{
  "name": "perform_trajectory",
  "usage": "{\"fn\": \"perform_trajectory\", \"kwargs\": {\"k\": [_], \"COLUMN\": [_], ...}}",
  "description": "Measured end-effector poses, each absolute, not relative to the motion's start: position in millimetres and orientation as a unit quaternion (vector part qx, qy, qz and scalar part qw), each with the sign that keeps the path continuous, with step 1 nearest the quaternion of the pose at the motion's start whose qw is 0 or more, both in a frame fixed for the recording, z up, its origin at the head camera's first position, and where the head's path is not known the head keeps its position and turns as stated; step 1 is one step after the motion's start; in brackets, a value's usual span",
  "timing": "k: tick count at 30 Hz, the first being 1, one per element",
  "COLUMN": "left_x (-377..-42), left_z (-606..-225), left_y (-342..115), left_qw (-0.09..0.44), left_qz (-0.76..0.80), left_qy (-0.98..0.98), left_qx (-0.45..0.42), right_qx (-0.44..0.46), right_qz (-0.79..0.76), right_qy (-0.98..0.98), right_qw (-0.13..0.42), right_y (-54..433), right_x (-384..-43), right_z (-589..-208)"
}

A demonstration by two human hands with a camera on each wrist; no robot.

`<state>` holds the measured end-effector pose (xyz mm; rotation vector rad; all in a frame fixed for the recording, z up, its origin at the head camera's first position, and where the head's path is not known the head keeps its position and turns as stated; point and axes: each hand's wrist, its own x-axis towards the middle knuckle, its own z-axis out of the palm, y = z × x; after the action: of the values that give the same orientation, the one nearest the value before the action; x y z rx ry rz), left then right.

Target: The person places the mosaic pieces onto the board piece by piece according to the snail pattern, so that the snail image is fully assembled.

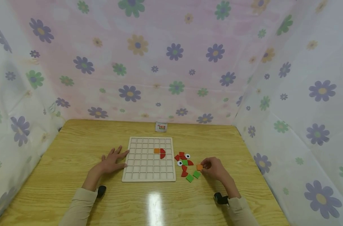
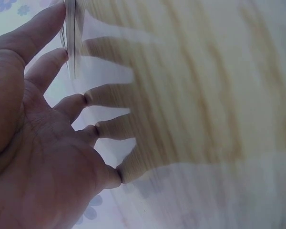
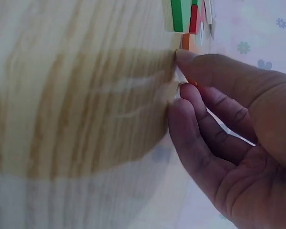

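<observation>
Looked like pick-up: right hand (image 1: 215,169) apparently pinched orange tile (image 1: 199,167), left hand (image 1: 112,162) spread wide at board (image 1: 140,163)'s left edge; next move likely called for lifting.

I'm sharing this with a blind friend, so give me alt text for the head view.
A person's right hand pinches an orange square on a wooden table, beside loose red, green and eye-like pieces. The spread left hand touches the left edge of a grid board holding another orange square and two red quarter-circles. A picture card lies beyond.
</observation>
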<state>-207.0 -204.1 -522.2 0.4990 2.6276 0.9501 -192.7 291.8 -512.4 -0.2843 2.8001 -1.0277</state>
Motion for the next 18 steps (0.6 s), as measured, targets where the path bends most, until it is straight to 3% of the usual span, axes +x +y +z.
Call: {"fn": "perform_trajectory", "kwargs": {"k": [18], "left_x": [-204.8], "left_z": [-517.1], "left_y": [-202.5], "left_qw": [0.15], "left_qz": [0.335], "left_qy": [0.914], "left_qx": [0.173], "right_qx": [-0.07], "right_qz": [-0.361], "right_qy": [0.929], "right_qw": [0.03], "right_y": [290.2], "right_x": [-195.1], "right_z": [-512.1]}}
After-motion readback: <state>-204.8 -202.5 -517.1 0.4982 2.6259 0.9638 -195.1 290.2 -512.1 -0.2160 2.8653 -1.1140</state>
